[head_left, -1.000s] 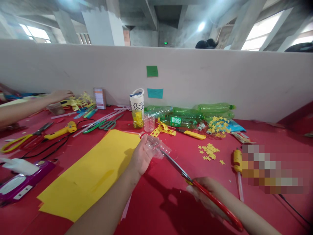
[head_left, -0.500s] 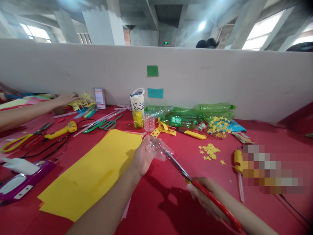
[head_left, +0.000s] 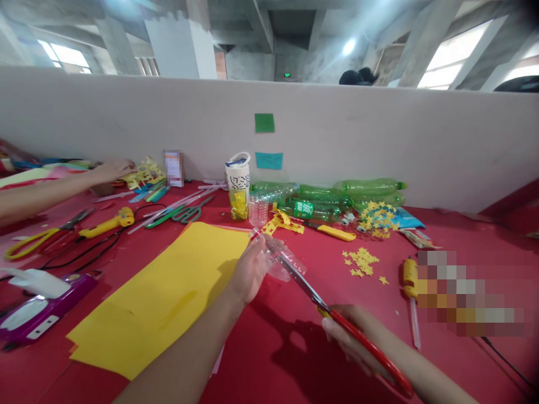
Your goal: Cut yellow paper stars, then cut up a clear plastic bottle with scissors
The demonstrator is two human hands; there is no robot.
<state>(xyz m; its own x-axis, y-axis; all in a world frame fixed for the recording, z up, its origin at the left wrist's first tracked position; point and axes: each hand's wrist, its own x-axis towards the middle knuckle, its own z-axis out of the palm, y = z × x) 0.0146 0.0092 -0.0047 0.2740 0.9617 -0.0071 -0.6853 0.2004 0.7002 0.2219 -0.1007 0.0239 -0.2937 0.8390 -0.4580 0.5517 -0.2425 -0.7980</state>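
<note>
A clear plastic bottle piece (head_left: pixel 290 265) with a red ring at its neck is gripped in my left hand (head_left: pixel 251 269), fingers closed round its neck end. My right hand (head_left: pixel 351 336) is wrapped round the handles of red-handled scissors (head_left: pixel 349 325). Their metal blades point up and left and reach onto the clear plastic; whether the plastic lies between the blades is hard to see. Just beyond my left hand stands a clear dimpled plastic cup-like piece (head_left: pixel 258 212). Yellow paper sheets (head_left: pixel 168 297) lie beneath my left forearm.
Green plastic bottles (head_left: pixel 324 193) lie along the partition behind a yellow cutter knife (head_left: pixel 336 232). Yellow stars (head_left: pixel 362 261) and a glue gun (head_left: pixel 410 280) are on the right. Left are a purple power strip (head_left: pixel 50 308), yellow-handled scissors (head_left: pixel 33 244) and another person's arm (head_left: pixel 54 191).
The clear bottle piece has shifted slightly right and turned a little in my left hand. The scissors stay at it, their handles moved slightly left.
</note>
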